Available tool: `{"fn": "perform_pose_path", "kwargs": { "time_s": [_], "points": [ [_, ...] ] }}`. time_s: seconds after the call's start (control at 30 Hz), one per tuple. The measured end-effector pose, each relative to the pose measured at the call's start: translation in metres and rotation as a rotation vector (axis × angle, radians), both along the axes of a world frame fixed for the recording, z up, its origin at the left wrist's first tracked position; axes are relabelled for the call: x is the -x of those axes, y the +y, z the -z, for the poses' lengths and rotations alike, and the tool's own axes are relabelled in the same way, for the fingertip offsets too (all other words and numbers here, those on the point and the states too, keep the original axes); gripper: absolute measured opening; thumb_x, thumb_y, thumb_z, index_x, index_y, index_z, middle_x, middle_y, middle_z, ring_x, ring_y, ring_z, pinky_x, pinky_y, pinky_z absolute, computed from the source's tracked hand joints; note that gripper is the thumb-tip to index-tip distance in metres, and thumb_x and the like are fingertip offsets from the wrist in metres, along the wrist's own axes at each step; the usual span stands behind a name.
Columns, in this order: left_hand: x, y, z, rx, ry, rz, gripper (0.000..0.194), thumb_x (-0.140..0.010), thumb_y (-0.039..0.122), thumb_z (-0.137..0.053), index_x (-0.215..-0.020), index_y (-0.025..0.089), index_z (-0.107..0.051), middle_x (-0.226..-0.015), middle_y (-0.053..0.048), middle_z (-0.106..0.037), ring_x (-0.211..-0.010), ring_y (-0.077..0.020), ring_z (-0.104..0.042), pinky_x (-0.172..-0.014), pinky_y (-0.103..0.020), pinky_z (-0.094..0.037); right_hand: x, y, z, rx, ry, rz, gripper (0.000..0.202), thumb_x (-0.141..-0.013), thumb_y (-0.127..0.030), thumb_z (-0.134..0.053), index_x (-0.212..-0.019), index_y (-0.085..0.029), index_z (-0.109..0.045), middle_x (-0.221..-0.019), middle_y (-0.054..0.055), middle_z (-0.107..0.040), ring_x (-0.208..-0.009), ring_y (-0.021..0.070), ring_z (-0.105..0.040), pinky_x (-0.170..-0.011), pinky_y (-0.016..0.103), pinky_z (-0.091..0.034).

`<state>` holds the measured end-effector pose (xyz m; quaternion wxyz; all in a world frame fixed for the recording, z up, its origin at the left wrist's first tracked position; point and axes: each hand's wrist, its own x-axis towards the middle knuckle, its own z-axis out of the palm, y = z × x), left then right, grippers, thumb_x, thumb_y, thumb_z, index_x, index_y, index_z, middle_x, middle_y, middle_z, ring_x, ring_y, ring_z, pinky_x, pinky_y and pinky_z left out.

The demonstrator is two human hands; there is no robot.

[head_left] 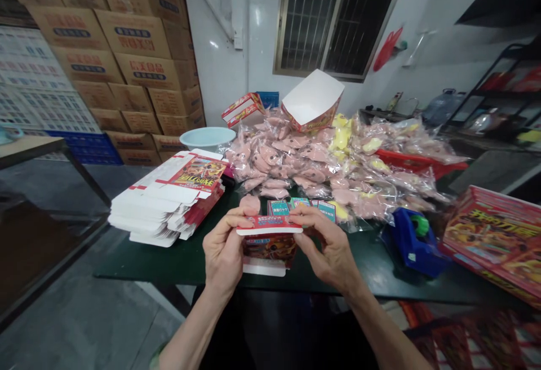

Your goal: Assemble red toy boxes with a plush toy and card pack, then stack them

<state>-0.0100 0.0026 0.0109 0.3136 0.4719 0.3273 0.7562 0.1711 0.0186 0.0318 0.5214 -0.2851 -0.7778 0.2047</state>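
Between my two hands is a small red printed carton with a white-edged flap, held over the front edge of the dark green table. My left hand pinches the flap's left end, thumb below and fingers above. At the flap's right end my right hand grips in the same way. Just behind the carton lie small teal printed cards and a round pink piece. Farther back is a heap of pink pieces in clear plastic bags, some with yellow parts.
Flattened cartons are stacked at the left, near a pale blue basin. To the right sit a blue tape dispenser and a large red printed box. An open white-lined box rests atop the heap. Brown boxes line the wall.
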Motion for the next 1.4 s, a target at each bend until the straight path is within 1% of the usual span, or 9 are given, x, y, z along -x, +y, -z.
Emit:
{"fn": "perform_pose_path", "kwargs": {
  "time_s": [0.13,0.37,0.5,0.63,0.8,1.1,1.23,1.33,1.4],
  "points": [
    [0.0,-0.007,0.002,-0.057,0.038,0.169,0.024,-0.083,0.028,-0.047,-0.083,0.015,-0.068,-0.102,-0.013,-0.065,-0.1,-0.0273,-0.058,-0.081,-0.04,-0.048,-0.004,-0.006,0.002,0.09,0.071,0.035,0.015,-0.081,-0.023,-0.059,-0.095,-0.022,-0.064,-0.097,0.007,-0.066,-0.093,0.0187,-0.063,-0.068,0.026,-0.054],
    [0.018,-0.008,-0.027,0.038,0.632,0.086,0.014,-0.085,0.026,-0.052,-0.088,0.018,-0.064,-0.094,-0.007,-0.067,-0.089,-0.0186,-0.062,-0.074,-0.026,-0.048,-0.004,-0.005,-0.013,0.266,0.045,0.034,0.013,-0.08,-0.026,-0.06,-0.091,-0.021,-0.065,-0.088,0.003,-0.068,-0.076,0.0139,-0.065,-0.058,0.02,-0.053],
    [0.031,-0.003,-0.041,0.004,0.805,0.108,0.019,-0.086,0.026,-0.051,-0.091,0.018,-0.067,-0.087,-0.006,-0.07,-0.082,-0.0178,-0.065,-0.069,-0.025,-0.05,0.001,-0.007,-0.016,0.217,0.02,0.079,0.013,-0.082,-0.025,-0.057,-0.091,-0.02,-0.064,-0.085,0.003,-0.067,-0.069,0.0129,-0.063,-0.053,0.02,-0.051],
    [0.035,0.001,-0.044,-0.068,0.843,0.131,0.018,-0.086,0.021,-0.052,-0.087,0.016,-0.069,-0.087,-0.007,-0.071,-0.082,-0.0178,-0.067,-0.07,-0.025,-0.052,0.006,-0.012,-0.011,0.121,0.007,0.126,0.012,-0.084,-0.021,-0.053,-0.088,-0.021,-0.065,-0.085,0.003,-0.068,-0.074,0.0136,-0.063,-0.054,0.02,-0.05],
    [0.033,0.003,-0.036,-0.223,0.884,0.05,0.018,-0.084,0.013,-0.053,-0.091,0.015,-0.069,-0.096,-0.009,-0.071,-0.088,-0.017,-0.067,-0.078,-0.027,-0.054,0.01,-0.011,0.001,-0.038,0.043,0.204,0.015,-0.084,-0.014,-0.054,-0.093,-0.02,-0.064,-0.094,0.005,-0.068,-0.088,0.0159,-0.064,-0.061,0.023,-0.053],
    [0.022,0.004,-0.006,-0.39,0.879,-0.115,0.032,-0.077,0.007,-0.063,-0.107,0.016,-0.061,-0.112,-0.012,-0.062,-0.1,-0.0171,-0.062,-0.086,-0.03,-0.051,0.011,0.003,0.031,-0.274,0.051,0.25,0.03,-0.082,-0.01,-0.054,-0.11,-0.02,-0.059,-0.106,0.01,-0.065,-0.102,0.0198,-0.061,-0.089,0.037,-0.05],
    [0.018,0.008,0.006,-0.333,0.828,-0.186,0.029,-0.074,0.011,-0.068,-0.101,0.02,-0.062,-0.11,-0.008,-0.061,-0.1,-0.0187,-0.061,-0.084,-0.032,-0.052,0.016,0.001,0.034,-0.295,0.045,0.291,0.032,-0.084,-0.01,-0.052,-0.113,-0.023,-0.058,-0.108,0.008,-0.064,-0.105,0.0189,-0.06,-0.09,0.036,-0.049],
    [0.014,0.012,0.014,-0.183,0.737,-0.235,0.037,-0.072,0.016,-0.07,-0.107,0.021,-0.058,-0.1,-0.005,-0.064,-0.085,-0.0148,-0.064,-0.077,-0.026,-0.054,0.005,0.001,0.033,-0.245,0.004,0.305,0.031,-0.085,-0.015,-0.051,-0.115,-0.022,-0.057,-0.114,0.01,-0.061,-0.102,0.0188,-0.06,-0.082,0.032,-0.052],
    [0.011,0.013,0.017,-0.091,0.614,-0.246,0.047,-0.069,0.02,-0.072,-0.112,0.02,-0.055,-0.098,-0.004,-0.065,-0.078,-0.013,-0.065,-0.069,-0.021,-0.055,-0.021,0.004,0.032,-0.142,0.016,0.485,0.029,-0.084,-0.023,-0.052,-0.113,-0.019,-0.057,-0.108,0.01,-0.062,-0.087,0.0173,-0.062,-0.068,0.028,-0.052]
  ]
}}
